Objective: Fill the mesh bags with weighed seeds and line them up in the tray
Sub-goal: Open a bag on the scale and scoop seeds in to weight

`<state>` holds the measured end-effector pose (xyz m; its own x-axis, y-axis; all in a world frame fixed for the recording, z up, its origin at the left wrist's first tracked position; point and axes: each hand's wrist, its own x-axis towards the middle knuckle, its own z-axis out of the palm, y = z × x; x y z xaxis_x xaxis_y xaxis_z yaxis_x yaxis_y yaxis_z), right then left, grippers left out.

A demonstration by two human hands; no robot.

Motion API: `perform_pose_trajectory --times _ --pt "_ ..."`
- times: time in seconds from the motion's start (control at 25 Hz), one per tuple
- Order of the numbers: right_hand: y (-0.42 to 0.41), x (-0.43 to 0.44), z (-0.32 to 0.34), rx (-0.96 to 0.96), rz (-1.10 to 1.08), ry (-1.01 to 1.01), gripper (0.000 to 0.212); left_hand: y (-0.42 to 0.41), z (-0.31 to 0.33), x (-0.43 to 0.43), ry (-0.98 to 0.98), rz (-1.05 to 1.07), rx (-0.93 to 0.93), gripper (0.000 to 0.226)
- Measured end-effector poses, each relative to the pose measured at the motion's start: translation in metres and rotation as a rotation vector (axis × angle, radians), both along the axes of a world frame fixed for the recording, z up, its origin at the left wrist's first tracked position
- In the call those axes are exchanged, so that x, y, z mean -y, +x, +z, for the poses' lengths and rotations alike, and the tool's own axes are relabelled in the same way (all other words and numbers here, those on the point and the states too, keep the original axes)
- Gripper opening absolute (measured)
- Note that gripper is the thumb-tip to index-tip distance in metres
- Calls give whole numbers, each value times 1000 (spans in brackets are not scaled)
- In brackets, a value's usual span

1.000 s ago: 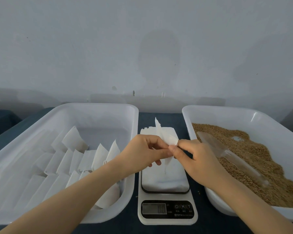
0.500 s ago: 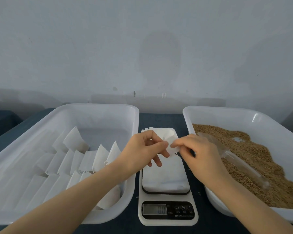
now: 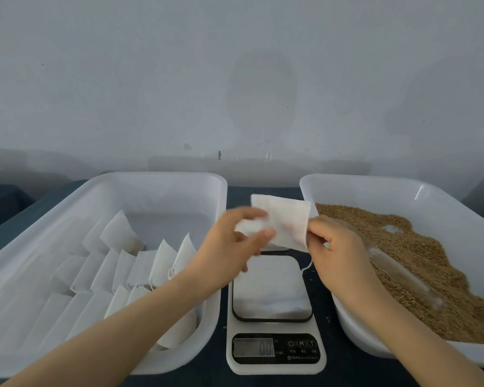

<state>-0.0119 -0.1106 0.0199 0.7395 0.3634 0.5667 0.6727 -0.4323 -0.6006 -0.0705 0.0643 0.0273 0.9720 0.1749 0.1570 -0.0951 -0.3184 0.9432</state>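
Note:
A white mesh bag (image 3: pixel 287 219) is held up over the far end of the kitchen scale (image 3: pixel 274 325). My left hand (image 3: pixel 229 247) pinches its left edge and my right hand (image 3: pixel 338 250) pinches its right edge, so the bag is spread flat between them. A thin drawstring hangs below my right hand. More white bags lie on the scale platform (image 3: pixel 271 291). The left white tray (image 3: pixel 162 188) holds several bags (image 3: pixel 148 263) leaning in rows. The right white tray (image 3: pixel 375 188) holds brown seeds (image 3: pixel 419 258) with a clear scoop (image 3: pixel 400 272) lying on them.
The scale's display (image 3: pixel 253 347) sits at the near edge, between the two trays. Everything stands on a dark blue tabletop (image 3: pixel 263 191) against a pale wall. A few loose seeds lie on the table beside the scale.
The bag was bunched between my fingertips; now both hands have moved apart and slightly up, pulling it open into a flat square.

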Motion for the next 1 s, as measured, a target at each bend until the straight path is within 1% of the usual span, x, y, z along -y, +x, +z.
perform_pose_trajectory --times 0.04,0.08,0.12,0.16,0.28,0.36,0.44,0.48,0.52,0.56,0.6,0.64,0.72,0.76,0.8,0.84,0.88,1.0 --pt "1 0 1 -46 10 5 24 2 0 -3 -51 76 -14 32" --pt "1 1 2 -82 28 0 29 4 0 -6 -109 105 -34 43" --pt "0 1 2 -100 54 -4 33 6 1 -7 -153 100 -51 46" --pt "-1 1 2 -103 72 -12 35 8 0 -9 -176 84 -53 42" --pt "-3 1 4 -127 77 5 33 8 -3 -9 -206 124 -45 11" --pt "-4 0 3 -181 44 48 25 9 -5 -11 -239 149 -44 12" --pt "-3 0 4 -225 21 110 15 9 -5 -12 -230 162 -51 15" --pt "-3 0 5 -239 14 131 12 10 -6 -11 -211 172 -55 16" --pt "-3 0 5 -251 6 137 16 10 -7 -10 -176 186 -56 16" --pt "-2 1 4 -261 2 130 21 9 -7 -8 -115 201 -30 14" --pt "-2 1 4 -268 2 115 25 7 -8 -6 18 211 38 17" --pt "-2 1 3 -268 6 95 25 4 -9 -4 234 213 164 33" --pt "-3 0 2 -271 27 59 16 4 -12 -3 669 129 454 74" --pt "-3 -1 1 -271 45 38 12 5 -14 0 840 79 537 85" --pt "-3 0 1 -267 64 8 11 6 -15 3 949 46 568 89" --pt "-3 0 0 -262 81 -27 9 6 -17 5 1004 31 571 87" --pt "-3 0 -1 -256 96 -59 9 8 -18 6 1008 26 560 79" --pt "-5 0 -1 -232 143 -91 14 9 -20 6 905 56 525 45"
